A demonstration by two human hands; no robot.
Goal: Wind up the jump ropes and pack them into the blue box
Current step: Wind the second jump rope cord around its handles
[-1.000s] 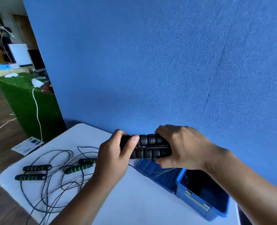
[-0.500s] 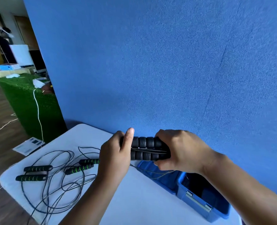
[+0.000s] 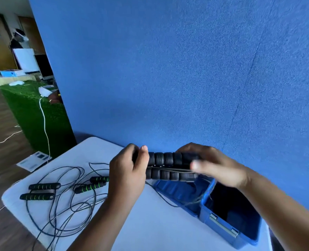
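I hold two black ribbed jump-rope handles point(image 3: 168, 166) side by side above the table, thin rope running between them. My left hand point(image 3: 127, 175) grips their left end. My right hand point(image 3: 217, 168), motion-blurred, is curled round their right end. A strand of rope point(image 3: 161, 195) trails from the handles down onto the table and over the box lid. The open blue box point(image 3: 228, 230) stands below right, its lid point(image 3: 179, 192) lying flat beside it. Two more ropes with black-and-green handles lie tangled on the left: one pair point(image 3: 39, 192) and another pair point(image 3: 92, 184).
The white table point(image 3: 159, 227) ends at its left corner and near edge. A blue partition wall point(image 3: 186, 78) stands right behind it. Off to the left are wooden floor, a green turf-covered block point(image 3: 35, 115), a white cable and a leaflet on the floor.
My right hand has shifted on the right end of the handles and is now blurred. My left thumb has lifted up along the handles. The view has tilted slightly.
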